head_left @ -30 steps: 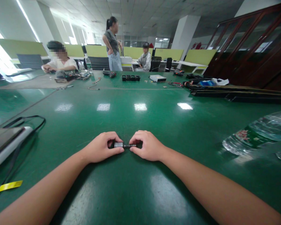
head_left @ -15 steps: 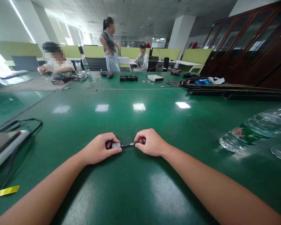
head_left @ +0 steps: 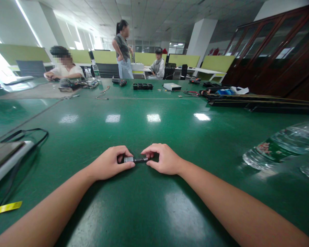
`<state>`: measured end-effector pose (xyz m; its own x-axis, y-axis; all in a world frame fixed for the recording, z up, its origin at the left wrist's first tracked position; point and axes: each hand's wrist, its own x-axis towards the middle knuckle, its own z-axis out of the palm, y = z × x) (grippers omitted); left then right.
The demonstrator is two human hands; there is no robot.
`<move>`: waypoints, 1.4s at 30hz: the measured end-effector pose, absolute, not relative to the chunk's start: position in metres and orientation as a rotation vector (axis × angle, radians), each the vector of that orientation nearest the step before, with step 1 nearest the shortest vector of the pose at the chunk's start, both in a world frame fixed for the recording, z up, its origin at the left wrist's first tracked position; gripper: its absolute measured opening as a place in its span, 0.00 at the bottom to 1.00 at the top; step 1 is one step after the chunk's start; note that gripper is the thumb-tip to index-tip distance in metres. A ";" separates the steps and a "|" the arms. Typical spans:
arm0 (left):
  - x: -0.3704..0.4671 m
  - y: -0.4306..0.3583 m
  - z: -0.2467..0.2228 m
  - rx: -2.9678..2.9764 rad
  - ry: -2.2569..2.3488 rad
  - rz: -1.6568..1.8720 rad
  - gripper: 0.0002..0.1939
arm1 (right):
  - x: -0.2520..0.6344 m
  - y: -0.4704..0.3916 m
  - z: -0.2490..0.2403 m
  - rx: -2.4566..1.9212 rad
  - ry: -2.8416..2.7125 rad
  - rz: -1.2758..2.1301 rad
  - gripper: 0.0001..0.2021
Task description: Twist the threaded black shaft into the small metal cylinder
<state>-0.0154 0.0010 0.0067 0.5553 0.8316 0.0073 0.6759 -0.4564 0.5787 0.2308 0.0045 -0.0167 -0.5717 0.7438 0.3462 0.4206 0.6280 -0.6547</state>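
In the head view, my left hand (head_left: 112, 164) is closed around a small silver cylinder with a dark, ridged rod (head_left: 140, 160), which looks like a little motor with a shaft. Its thumb lies along the near side and the index finger curls over the far side. The rod points right, low over the green table (head_left: 134, 202). My right hand (head_left: 166, 159) is at the rod's free end, thumb and index finger apart around the tip. Whether its hidden fingers touch the rod cannot be made out.
Water bottles (head_left: 275, 147) lie at the right. A white-edged device (head_left: 25, 151) with a black cable is at the left, near a yellow tag (head_left: 7, 207). Black strips (head_left: 260, 103), a black slotted part (head_left: 142, 86) and a white box (head_left: 172, 86) lie farther back. Several people are beyond.
My right hand's thumb and index finger have parted from their pinch at the rod's tip. My left hand keeps its grip on the motor-like piece. The view has shifted slightly.
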 end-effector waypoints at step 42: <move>-0.015 0.000 0.008 2.287 1.205 0.394 0.16 | 0.224 0.000 -0.014 -0.877 -2.277 0.736 0.21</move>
